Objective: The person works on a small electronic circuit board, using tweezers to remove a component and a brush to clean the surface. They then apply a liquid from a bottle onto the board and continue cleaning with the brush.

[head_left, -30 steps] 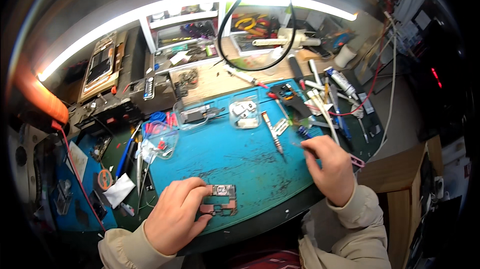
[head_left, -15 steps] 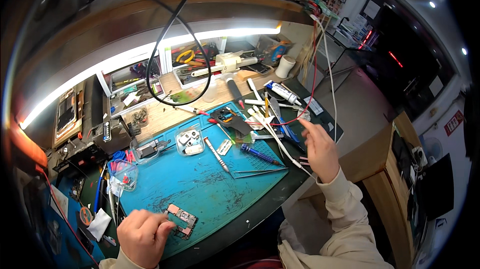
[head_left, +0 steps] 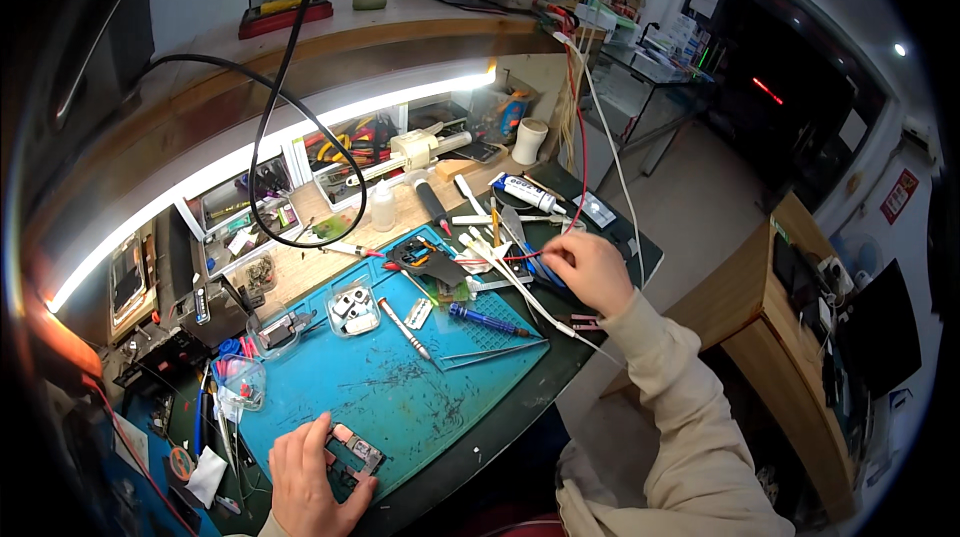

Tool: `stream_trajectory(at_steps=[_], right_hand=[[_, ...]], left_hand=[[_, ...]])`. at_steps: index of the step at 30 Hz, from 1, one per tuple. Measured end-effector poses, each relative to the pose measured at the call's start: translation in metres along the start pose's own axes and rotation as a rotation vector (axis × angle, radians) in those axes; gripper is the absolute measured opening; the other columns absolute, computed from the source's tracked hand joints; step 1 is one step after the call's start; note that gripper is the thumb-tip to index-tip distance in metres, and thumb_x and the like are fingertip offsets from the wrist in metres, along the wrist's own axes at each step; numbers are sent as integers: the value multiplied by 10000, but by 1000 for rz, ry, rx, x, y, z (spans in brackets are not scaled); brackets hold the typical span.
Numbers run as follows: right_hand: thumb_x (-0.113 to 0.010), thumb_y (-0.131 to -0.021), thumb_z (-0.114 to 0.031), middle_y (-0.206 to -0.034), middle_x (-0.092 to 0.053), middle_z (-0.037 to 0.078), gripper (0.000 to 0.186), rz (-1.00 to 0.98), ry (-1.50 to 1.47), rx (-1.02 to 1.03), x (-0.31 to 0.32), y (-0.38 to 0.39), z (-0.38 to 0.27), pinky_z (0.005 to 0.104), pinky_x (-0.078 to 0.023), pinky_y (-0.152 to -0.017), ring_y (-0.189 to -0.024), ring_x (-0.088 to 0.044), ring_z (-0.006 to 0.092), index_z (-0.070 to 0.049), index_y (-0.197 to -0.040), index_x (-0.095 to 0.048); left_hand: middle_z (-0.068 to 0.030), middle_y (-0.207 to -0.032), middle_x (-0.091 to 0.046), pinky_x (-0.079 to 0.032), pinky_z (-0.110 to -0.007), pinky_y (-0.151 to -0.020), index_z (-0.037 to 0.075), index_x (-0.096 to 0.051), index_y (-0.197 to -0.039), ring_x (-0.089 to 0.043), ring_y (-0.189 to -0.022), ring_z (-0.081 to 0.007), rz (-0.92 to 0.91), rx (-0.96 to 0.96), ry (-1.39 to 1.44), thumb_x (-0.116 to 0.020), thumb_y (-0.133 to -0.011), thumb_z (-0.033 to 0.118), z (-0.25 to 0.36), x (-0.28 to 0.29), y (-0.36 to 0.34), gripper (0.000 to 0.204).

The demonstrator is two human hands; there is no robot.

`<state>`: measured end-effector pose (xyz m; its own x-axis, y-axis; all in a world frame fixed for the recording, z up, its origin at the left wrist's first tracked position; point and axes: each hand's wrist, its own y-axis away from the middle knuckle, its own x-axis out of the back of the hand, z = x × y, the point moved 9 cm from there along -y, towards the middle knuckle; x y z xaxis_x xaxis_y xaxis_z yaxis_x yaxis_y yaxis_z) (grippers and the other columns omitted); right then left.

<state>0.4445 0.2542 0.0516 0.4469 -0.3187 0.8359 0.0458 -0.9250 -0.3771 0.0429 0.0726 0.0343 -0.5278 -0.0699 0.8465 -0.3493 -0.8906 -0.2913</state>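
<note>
My left hand (head_left: 312, 477) rests at the near edge of the blue mat (head_left: 300, 377), its thumb and fingers bracketing a small phone circuit board (head_left: 368, 452) with copper-coloured patches. The thumb touches the lower edge; part of the board is hidden by the hand. On the right, my right hand (head_left: 592, 275) has its fingers pinched together over a cluster of tools. A thin red wire (head_left: 585, 167) and a blue-handled tool (head_left: 518, 229) run to these fingertips, and what they hold is hidden. Close by lie white cables (head_left: 535, 305), a blue screwdriver (head_left: 490, 320) and tweezers (head_left: 495, 354).
Clear plastic boxes of small parts (head_left: 353, 307) stand on the mat, near a silver pen-like tool (head_left: 407, 332). Behind are a white-and-blue tube (head_left: 527, 191), a squeeze bottle (head_left: 383, 207) and tool trays. A black cable loop (head_left: 262, 157) hangs in front of the shelf.
My left hand has opened from a curled pose and settled around the circuit board. My right hand has lowered leftward to the tools, fingers closing. The whole view has shifted slightly.
</note>
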Motion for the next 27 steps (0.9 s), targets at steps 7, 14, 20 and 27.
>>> stream_trajectory(at_steps=[7, 14, 20, 27], right_hand=[[-821, -836, -326, -891, -797, 111, 229, -273, 210, -109, -56, -60, 12, 447, -598, -805, -876, -768, 313, -101, -879, -809], [-780, -845, -268, -891, -798, 120, 152, -65, 254, -10, -41, -58, -1, 472, -591, -811, -890, -770, 319, -122, -844, -818], [-777, -879, -214, -891, -777, 182, 345, 46, 260, -32, -36, -66, 4, 486, -585, -728, -845, -773, 362, -80, -1188, -703], [-616, -1085, -74, -1040, -728, 94, 320, 499, -308, 268, 31, -65, -9, 326, -560, -751, -814, -670, 172, -96, -1402, -581]], left_hand=[[-159, -1288, -616, -468, -436, -954, -38, -421, -1568, -565, -1010, -299, 16, -29, 34, -912, -711, 96, -8, -2, 1, 996], [-141, -1273, -631, -465, -434, -954, -32, -426, -1566, -576, -998, -290, 23, -28, -3, -925, -706, 108, 0, 0, -2, 1004], [-140, -1256, -639, -470, -432, -952, -29, -447, -1554, -584, -1005, -295, 24, -17, -21, -930, -703, 113, 3, 3, -4, 989], [-157, -1309, -635, -474, -462, -1027, -11, -453, -1570, -604, -1147, -352, -28, 33, 91, -933, -749, 179, -12, -5, -5, 970]])
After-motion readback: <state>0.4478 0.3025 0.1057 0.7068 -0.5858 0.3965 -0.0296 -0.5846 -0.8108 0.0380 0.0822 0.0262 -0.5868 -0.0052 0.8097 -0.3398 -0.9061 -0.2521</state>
